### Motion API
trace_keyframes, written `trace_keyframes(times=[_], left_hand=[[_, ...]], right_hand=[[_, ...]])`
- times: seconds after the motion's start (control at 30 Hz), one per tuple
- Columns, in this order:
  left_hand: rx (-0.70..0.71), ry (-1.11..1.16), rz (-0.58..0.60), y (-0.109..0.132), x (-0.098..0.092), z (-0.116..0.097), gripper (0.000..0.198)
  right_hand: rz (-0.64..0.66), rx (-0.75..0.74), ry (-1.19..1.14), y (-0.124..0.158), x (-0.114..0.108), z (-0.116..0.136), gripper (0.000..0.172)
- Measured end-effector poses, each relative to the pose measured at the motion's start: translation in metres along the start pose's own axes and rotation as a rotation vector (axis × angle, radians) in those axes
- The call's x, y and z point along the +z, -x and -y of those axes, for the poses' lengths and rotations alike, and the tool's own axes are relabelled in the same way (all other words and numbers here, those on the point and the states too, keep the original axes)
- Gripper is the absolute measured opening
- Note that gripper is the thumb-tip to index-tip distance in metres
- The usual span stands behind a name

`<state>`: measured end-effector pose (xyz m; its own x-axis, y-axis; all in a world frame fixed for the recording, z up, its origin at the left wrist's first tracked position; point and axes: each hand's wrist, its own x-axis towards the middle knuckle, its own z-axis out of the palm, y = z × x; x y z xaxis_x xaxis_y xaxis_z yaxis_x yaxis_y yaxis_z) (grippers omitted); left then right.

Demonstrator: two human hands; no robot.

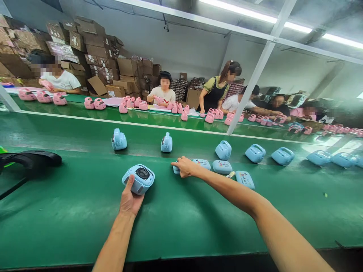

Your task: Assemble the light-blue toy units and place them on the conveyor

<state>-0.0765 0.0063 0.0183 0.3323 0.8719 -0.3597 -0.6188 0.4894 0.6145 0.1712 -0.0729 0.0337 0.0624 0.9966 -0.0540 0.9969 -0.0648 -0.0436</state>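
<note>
My left hand (129, 199) grips a light blue toy housing (138, 178) with a round black speaker facing up, resting on the green table (85, 219). My right hand (184, 166) reaches forward and closes over a flat blue cover piece (176, 169) at the left end of a short row. More flat blue covers (222, 166) with printed labels lie just right of that hand.
Several blue housings (119, 139) stand on the green conveyor belt beyond my hands. A black tool (31, 159) lies at the left. Across the line, several people work among pink housings (93, 103). Cardboard boxes (93, 41) are stacked behind them. A white post (249, 87) rises mid-right.
</note>
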Motion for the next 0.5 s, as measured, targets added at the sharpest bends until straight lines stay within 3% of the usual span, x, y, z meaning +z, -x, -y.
trace_keyframes(times=[0.2,0.3,0.4,0.5], left_hand=[[0.034,0.084,0.039,0.0,-0.006,0.001,0.017],[0.064,0.052,0.049,-0.001,-0.01,0.003,0.023],[0.101,0.016,0.066,0.0,-0.013,0.007,0.044],[0.131,-0.03,0.11,0.002,-0.016,0.011,0.064]], right_hand=[[-0.166,0.059,-0.335,-0.005,-0.018,-0.006,0.066],[-0.162,0.013,-0.914,-0.007,-0.019,0.007,0.054],[-0.044,-0.038,-1.577,-0.007,-0.011,0.036,0.053],[-0.078,-0.047,-1.538,-0.006,-0.003,0.07,0.052]])
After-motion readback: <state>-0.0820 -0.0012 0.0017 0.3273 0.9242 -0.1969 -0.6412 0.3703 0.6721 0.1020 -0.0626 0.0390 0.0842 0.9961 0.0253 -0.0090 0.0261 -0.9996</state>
